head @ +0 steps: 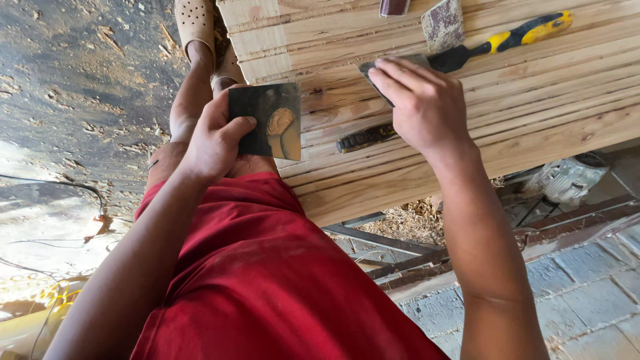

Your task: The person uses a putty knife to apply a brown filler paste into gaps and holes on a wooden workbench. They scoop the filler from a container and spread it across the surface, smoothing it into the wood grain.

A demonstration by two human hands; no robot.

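My left hand holds a dark square metal plate with a dab of tan wood filler on it, just off the near edge of the boards. My right hand presses a thin grey scraper blade flat against the pale wooden boards. A dark streak of filler lies along a seam between two boards, below my right hand.
A putty knife with a black and yellow handle and another wide scraper lie on the boards farther away. My red shorts, bare leg and beige perforated clog are at the left. Sawdust, cables, metal rails and a grey machine are on the floor.
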